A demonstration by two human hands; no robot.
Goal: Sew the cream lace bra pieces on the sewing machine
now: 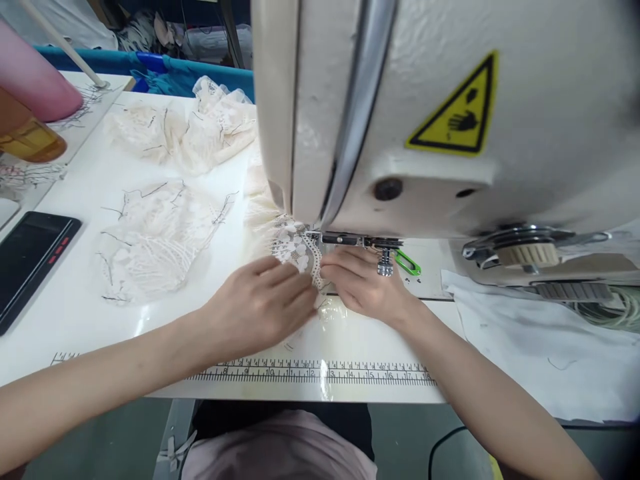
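Observation:
A white sewing machine (450, 113) fills the upper right, its presser foot (350, 239) just above my hands. A strip of white lace (295, 248) runs from the left under the foot. My left hand (260, 307) lies on the table with fingers pressed together on the lace's near end. My right hand (363, 283) sits just right of it, fingertips pinching the lace edge beside the foot. The two hands nearly touch.
Several cream lace pieces (155, 240) lie on the white table (75, 313) to the left and back. A black phone (30, 257) rests at the left edge. A printed ruler (320, 372) runs along the front edge. A green clip (407, 263) sits by the machine.

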